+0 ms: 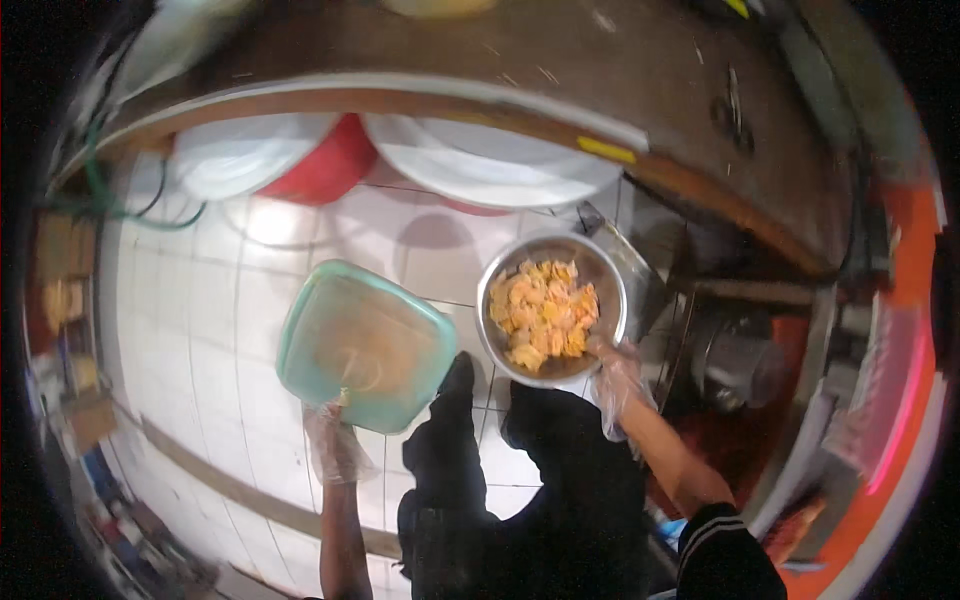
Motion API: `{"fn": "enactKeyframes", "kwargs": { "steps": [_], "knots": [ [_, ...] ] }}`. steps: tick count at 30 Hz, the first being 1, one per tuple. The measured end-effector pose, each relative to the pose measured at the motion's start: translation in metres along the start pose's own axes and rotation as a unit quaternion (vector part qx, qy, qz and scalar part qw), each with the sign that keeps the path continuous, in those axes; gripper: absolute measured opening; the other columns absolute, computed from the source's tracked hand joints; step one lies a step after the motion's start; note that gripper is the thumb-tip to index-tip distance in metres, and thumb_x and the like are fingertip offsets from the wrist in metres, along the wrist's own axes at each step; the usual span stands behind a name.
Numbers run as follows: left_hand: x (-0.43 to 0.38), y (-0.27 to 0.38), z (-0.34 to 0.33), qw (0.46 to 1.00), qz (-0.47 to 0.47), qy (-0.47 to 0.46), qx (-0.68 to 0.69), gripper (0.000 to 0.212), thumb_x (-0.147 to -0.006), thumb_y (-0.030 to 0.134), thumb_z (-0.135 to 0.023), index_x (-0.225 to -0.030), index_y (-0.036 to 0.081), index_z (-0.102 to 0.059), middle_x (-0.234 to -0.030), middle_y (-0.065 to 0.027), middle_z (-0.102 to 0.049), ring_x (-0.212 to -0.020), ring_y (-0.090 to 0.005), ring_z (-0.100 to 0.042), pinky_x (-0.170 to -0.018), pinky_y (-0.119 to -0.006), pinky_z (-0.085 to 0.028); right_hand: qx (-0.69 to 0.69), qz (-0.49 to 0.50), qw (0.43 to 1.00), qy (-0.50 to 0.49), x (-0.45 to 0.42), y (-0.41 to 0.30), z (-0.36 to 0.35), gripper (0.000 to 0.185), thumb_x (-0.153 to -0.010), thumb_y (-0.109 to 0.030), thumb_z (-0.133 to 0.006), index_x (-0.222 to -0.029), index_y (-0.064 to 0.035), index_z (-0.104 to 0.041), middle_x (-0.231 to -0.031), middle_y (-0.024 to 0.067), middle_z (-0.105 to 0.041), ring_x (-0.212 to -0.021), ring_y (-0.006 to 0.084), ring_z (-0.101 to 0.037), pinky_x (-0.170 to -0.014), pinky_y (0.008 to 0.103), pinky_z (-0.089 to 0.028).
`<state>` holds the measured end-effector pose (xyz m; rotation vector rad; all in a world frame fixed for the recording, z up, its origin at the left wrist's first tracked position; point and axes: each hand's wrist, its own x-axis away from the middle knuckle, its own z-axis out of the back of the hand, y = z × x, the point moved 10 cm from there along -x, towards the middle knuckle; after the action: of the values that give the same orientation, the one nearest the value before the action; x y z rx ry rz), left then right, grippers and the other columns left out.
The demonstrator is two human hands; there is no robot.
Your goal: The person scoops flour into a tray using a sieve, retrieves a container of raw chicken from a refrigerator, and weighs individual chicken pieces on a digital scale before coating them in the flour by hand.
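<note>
My left hand (334,431), in a clear plastic glove, grips the near edge of a green plastic tub (405,409). A brownish layer shows inside the tub, too blurred to name. My right hand (619,375), gloved the same way, holds the near right rim of a round stainless steel bowl (615,300). Pieces of what looks like raw, marinated chicken (544,311) lie in the bowl. Both containers are held above the tiled floor, the tub on the left and the bowl on the right, apart from each other.
A brown table (525,60) spans the far side, with scissors (733,120) on its right part. Beneath it are white round basins (495,157) and a red tub (330,169). A shelf with a grey container (735,360) stands at right. White tiles (217,322) cover the floor.
</note>
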<state>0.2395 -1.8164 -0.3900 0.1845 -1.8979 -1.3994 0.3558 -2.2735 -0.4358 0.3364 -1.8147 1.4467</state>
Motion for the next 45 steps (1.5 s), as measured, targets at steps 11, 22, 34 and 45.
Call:
{"fn": "enactKeyframes", "kwargs": {
  "steps": [11,22,34,45],
  "knots": [
    [0.286,0.268,0.107,0.905,0.017,0.174,0.388,0.05,-0.082,0.022,-0.063,-0.124,-0.001,-0.046,-0.12,-0.0111,-0.052,-0.111,-0.0244,-0.05,-0.097,-0.036,-0.04,0.34,-0.14,0.914,-0.172,0.299,-0.181,-0.166,0.03,-0.072,-0.012,-0.068,-0.099,-0.0028,-0.058,-0.088,0.0104,-0.061,-0.069,0.0212,-0.059,-0.056,0.037,-0.047],
    [0.478,0.394,0.37,0.804,-0.174,0.383,0.42,0.046,-0.085,0.014,-0.058,-0.126,-0.001,-0.044,-0.117,-0.0104,-0.053,-0.107,-0.0218,-0.052,-0.099,-0.036,-0.038,0.139,-0.045,0.889,-0.434,0.533,-0.103,-0.494,0.034,-0.073,-0.007,-0.056,-0.105,0.0037,-0.055,-0.105,0.0152,-0.061,-0.087,0.0286,-0.064,-0.078,0.0363,-0.054],
    [0.614,0.406,0.563,0.554,-0.278,0.583,0.525,0.047,-0.082,0.018,-0.069,-0.122,0.002,-0.051,-0.114,-0.0054,-0.059,-0.109,-0.0189,-0.054,-0.095,-0.032,-0.042,0.256,-0.121,0.629,-0.724,0.854,0.076,-0.709,0.056,-0.078,-0.017,-0.062,-0.127,0.0012,-0.041,-0.123,0.0182,-0.05,-0.108,0.0325,-0.054,-0.091,0.0402,-0.047],
    [0.706,0.341,0.665,0.304,-0.34,0.73,0.51,0.055,-0.083,0.031,-0.067,-0.126,0.002,-0.048,-0.124,-0.0098,-0.053,-0.111,-0.0242,-0.054,-0.099,-0.038,-0.041,0.372,-0.204,0.506,-0.751,1.162,0.393,-0.87,0.047,-0.081,-0.008,-0.057,-0.124,0.0054,-0.044,-0.119,0.0177,-0.054,-0.106,0.0277,-0.058,-0.087,0.0356,-0.053]
  ]
}}
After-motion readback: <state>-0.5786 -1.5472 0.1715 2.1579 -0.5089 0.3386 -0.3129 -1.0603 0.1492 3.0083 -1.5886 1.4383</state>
